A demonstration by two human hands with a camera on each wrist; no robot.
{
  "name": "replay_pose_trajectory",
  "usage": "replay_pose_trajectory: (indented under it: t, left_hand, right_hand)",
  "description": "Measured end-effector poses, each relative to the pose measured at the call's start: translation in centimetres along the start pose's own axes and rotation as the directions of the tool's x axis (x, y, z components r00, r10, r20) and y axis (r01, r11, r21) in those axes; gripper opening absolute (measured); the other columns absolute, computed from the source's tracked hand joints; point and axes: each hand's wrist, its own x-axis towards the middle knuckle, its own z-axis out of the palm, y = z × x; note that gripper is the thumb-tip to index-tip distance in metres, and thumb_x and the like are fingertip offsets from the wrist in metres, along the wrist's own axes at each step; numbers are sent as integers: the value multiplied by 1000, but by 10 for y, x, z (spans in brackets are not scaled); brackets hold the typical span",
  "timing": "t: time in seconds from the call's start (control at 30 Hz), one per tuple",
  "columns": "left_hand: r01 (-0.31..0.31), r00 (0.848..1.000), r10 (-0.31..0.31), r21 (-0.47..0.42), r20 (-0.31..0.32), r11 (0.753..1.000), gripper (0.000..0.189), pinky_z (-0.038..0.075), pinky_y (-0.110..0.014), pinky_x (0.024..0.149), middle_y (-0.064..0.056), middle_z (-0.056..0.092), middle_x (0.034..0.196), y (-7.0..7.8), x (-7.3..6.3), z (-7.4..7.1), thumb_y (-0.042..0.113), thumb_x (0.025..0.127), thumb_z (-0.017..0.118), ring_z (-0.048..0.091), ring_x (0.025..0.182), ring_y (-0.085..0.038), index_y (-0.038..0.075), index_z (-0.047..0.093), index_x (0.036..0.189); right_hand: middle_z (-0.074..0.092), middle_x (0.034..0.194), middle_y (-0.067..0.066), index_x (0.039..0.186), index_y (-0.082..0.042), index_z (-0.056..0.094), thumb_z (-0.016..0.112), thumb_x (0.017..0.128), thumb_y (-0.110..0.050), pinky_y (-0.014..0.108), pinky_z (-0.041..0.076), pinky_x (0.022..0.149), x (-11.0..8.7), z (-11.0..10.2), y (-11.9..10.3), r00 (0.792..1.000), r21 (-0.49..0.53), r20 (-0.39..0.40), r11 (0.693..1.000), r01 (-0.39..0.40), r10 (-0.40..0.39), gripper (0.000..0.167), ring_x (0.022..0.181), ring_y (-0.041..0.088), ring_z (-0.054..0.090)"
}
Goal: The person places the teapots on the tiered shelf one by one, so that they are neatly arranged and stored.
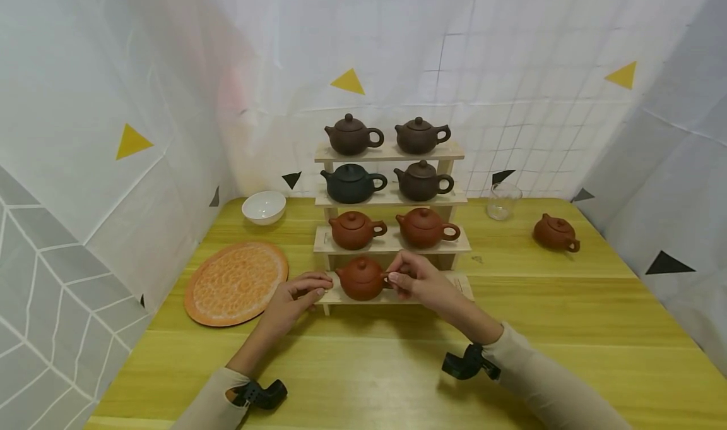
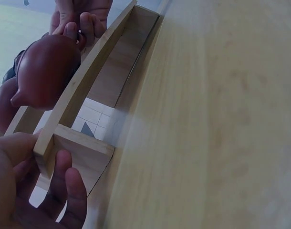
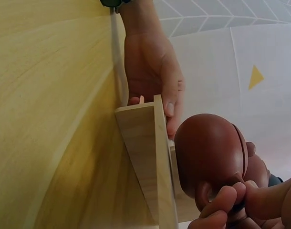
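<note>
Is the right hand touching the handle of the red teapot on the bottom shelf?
Touching. In the right wrist view the right hand's fingertips pinch the loop handle of the red teapot; the head view agrees, with the right hand at the pot's handle.

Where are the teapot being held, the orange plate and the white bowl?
teapot (image 1: 360, 280), head view, front of its round belly.
orange plate (image 1: 237, 283), head view, middle of its patterned face.
white bowl (image 1: 264, 207), head view, its outer wall.

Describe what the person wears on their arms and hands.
Both arms wear long beige sleeves, the left sleeve and right sleeve. A black camera mount is strapped at each wrist: left mount, right mount. Both hands are bare, with no gloves.
</note>
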Motion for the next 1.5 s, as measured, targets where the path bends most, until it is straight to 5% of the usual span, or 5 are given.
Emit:
replay_pose_trajectory:
  t: [1.03,1.27,1.5]
  left_hand:
    - [19,1000,-19,-2,1,1000,21,58,-36,70,-14,63,136,3,-1,0,9,105,64,64,113,-18,0,77,120]
    - [21,1000,-21,6,-5,1000,20,58,-36,71,-12,63,136,2,0,-1,9,105,65,64,111,-19,1,78,119]
    - [28,1000,-28,1,3,1000,21,58,-35,71,-12,62,136,1,-1,-1,10,105,64,63,112,-20,2,78,119]
  right_hand:
    - [62,91,22,105,6,58,55,107,1,28,51,63,11,11,4,1000,-11,8,1000,-5,5,6,70,22,54]
    - [64,93,24,106,5,60,57,106,2,30,50,62,14,11,1,1000,-59,3,998,-3,3,5,71,26,56]
    - [67,111,15,111,0,64,66,104,-8,37,59,65,6,10,-1,998,-249,-21,967,54,-61,11,76,32,68]
